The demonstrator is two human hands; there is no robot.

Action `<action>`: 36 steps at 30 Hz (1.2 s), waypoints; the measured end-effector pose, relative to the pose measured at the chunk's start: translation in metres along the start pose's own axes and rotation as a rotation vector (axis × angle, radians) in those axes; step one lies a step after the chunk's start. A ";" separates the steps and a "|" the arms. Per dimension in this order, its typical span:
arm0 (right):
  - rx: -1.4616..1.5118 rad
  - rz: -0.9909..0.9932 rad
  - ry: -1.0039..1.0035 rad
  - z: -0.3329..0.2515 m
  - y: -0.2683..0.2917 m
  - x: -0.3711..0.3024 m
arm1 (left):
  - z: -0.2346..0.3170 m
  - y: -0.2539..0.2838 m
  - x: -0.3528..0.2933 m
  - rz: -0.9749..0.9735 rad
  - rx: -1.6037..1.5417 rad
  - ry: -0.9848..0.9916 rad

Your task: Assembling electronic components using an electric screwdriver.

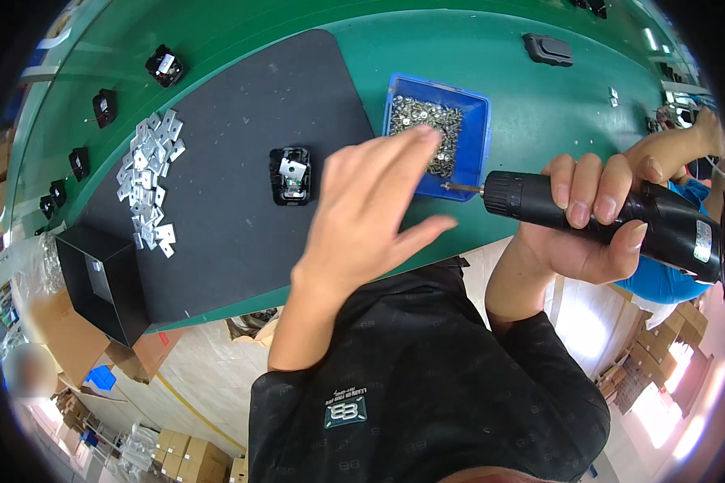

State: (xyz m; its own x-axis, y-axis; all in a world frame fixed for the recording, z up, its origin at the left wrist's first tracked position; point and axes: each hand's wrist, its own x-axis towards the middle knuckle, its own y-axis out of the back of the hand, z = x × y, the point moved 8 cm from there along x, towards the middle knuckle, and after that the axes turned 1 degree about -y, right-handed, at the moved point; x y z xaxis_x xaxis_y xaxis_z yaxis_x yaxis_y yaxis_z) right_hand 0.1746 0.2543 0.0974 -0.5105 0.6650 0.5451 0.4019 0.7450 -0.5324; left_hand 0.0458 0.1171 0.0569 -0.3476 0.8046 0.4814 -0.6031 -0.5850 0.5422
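My right hand [596, 193] is wrapped round a black electric screwdriver [519, 195], held level with its bit pointing left. The bit's end is over the near edge of a blue bin [477, 153], and a small screw seems to sit on it. Inside the bin lies a heap of silvery screws [451, 129]. My left hand [362, 213] is open, its fingers stretched out and the fingertips above the screws, slightly blurred. To its left, a small black housing [279, 179] with a metal plate and a green circuit board inside rests on the dark mat.
A pile of flat metal plates [149, 173] covers the left part of the dark mat [234, 105]. A black box [105, 282] stands at the table's left edge. Several black housings line the far left. A black case [548, 50] lies far right, and a co-worker's arm [677, 145] is at right.
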 end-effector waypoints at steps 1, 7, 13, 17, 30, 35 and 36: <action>-0.005 0.014 -0.012 0.003 0.001 -0.002 | -0.004 0.012 -0.005 -0.042 0.056 -0.002; 0.007 0.006 -0.054 0.003 -0.004 0.006 | -0.064 0.071 -0.043 -0.200 0.280 0.232; 0.048 -0.047 -0.102 0.023 -0.025 0.000 | -0.091 0.052 -0.059 -0.240 0.236 0.325; 0.052 -0.100 -0.098 0.024 -0.035 0.001 | -0.090 0.044 -0.056 -0.204 0.186 0.321; 0.017 -0.283 -0.057 0.032 -0.076 0.004 | -0.029 0.021 -0.048 -0.109 -0.135 0.239; 0.011 -0.247 -0.094 0.031 -0.077 0.000 | -0.028 0.022 -0.045 -0.074 -0.131 0.221; 0.003 -0.218 -0.096 0.031 -0.076 0.001 | -0.028 0.023 -0.044 -0.069 -0.126 0.211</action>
State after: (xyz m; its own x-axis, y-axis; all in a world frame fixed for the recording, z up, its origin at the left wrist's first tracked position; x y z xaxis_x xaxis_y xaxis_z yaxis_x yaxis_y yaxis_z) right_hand 0.1199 0.1972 0.1180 -0.6551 0.4804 0.5831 0.2720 0.8700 -0.4112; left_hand 0.0277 0.0713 0.0288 -0.4369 0.8534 0.2843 -0.7108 -0.5213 0.4723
